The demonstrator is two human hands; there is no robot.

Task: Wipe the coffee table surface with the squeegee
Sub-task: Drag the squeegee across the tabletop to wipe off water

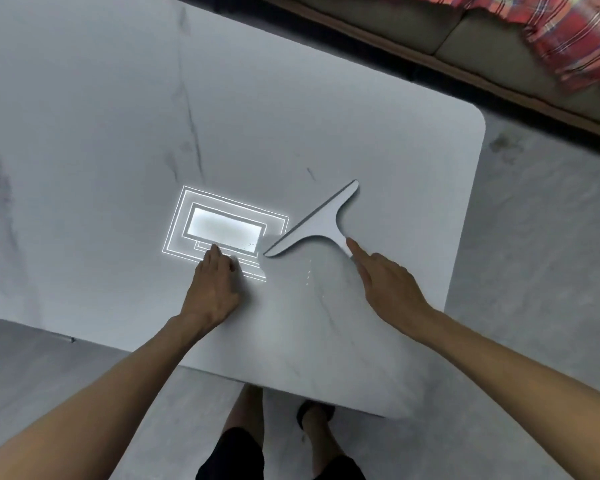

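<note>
Head view, looking steeply down: one coffee table, white with faint grey veins, fills most of the frame, its rounded corner at the right of centre. One squeegee lies flat on it right of the middle of the frame. It is pale, T-shaped, with the long blade running diagonally from lower left to upper right and the short handle pointing toward the lower right.

Two bare hands are over the table. The right hand reaches in from the lower right. Its forefinger is straight and lies on the end of the squeegee's handle. The other fingers are hidden beneath the hand, so I cannot tell whether they clasp the handle. The left hand rests on the tabletop just left of the blade's lower tip, apart from it, fingers loosely bent with the tips down on the surface, holding nothing.

One bright rectangular light reflection shines on the table under and beyond the left fingertips.

One sofa crosses the upper right of the frame, with one red plaid cloth lying on it. Grey floor shows at the right and bottom. At the bottom centre are the person's two legs in dark shorts and one foot in dark footwear.
</note>
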